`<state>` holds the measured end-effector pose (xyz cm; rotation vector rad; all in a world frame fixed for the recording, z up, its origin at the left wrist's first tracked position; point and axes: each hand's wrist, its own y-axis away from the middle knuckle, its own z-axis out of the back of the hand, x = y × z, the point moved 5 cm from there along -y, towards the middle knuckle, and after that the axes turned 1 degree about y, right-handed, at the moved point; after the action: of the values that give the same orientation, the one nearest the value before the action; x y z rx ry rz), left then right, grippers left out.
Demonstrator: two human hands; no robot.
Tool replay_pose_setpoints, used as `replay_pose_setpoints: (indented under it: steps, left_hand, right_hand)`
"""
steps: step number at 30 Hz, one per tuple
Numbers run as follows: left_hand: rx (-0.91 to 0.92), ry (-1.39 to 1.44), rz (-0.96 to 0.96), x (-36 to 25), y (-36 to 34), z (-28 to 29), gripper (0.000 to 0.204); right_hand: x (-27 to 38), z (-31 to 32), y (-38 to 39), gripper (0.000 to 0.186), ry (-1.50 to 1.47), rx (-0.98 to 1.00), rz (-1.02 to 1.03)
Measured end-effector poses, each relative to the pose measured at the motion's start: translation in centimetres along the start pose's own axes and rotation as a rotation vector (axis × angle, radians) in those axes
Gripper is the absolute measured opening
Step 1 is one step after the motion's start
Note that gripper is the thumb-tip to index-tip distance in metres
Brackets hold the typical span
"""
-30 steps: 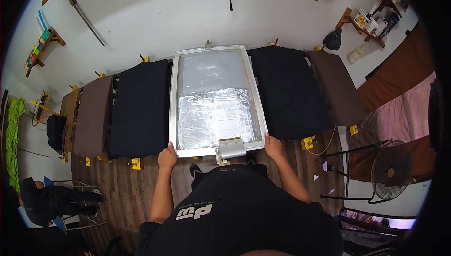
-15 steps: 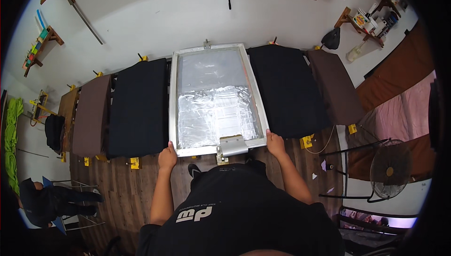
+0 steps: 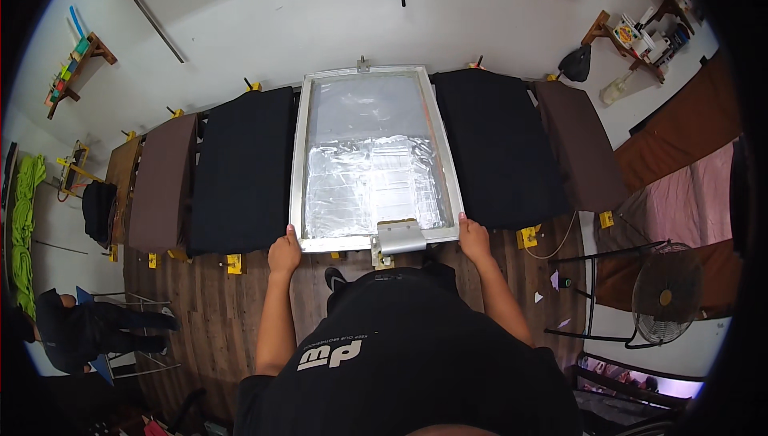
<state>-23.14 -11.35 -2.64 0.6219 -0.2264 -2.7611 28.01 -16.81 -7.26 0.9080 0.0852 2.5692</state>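
The wearer's black T-shirt (image 3: pixel 384 356), with pale lettering on the chest, fills the near part of the view, and a dark shoe (image 3: pixel 335 278) shows just left of it on the wood-plank floor (image 3: pixel 216 308). Beyond it, both hands are spread wide apart on one thing — a metal-framed printing screen (image 3: pixel 368 112). The left hand (image 3: pixel 285 252) holds its near left corner and the right hand (image 3: pixel 475 239) its near right corner, each with the thumb up along the side rail; the fingers underneath are hidden.

Between the hands, right of the middle of the near rail, sits a silver metal plate (image 3: pixel 402 238) with a small bracket (image 3: pixel 382 260) below it. Shiny clear film (image 3: pixel 376 188) covers the nearer part of the mesh, while the farther part is plain grey.

The screen lies mid-row, between a black-covered board (image 3: pixel 242 172) on the left and another black board (image 3: pixel 502 148) on the right, with brown boards (image 3: pixel 164 184) farther out on each side. Yellow clamps (image 3: pixel 234 264) stick out along the row.

Out to the right stands a round floor fan (image 3: pixel 666 296); to the left, another person (image 3: pixel 96 326) in dark clothes. Wooden wall shelves (image 3: pixel 90 56) hang on the white wall (image 3: pixel 288 12) behind — some holding bottles and tubs.
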Motion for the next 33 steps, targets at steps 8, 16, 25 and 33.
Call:
replay_pose_setpoints:
  steps: [8,16,25,33]
  left_hand:
    - [0.03,0.009,0.018,0.3,0.2,-0.8,0.079]
    - [0.044,0.047,0.034,1.0,0.0,-2.7,0.08]
    - [0.062,0.097,0.074,2.1,-0.3,-4.7,0.081]
    - [0.099,0.07,0.088,2.7,-0.8,-6.1,0.079]
  right_hand:
    - [-0.3,0.1,-0.1,0.066,0.024,0.011,-0.003]
    - [-1.5,-1.2,-0.5,0.066,0.016,-0.012,-0.003]
    - [-2.7,-3.0,-0.8,0.066,0.006,-0.07,0.001]
    - [-4.3,-4.8,-1.5,0.065,-0.026,-0.021,0.02]
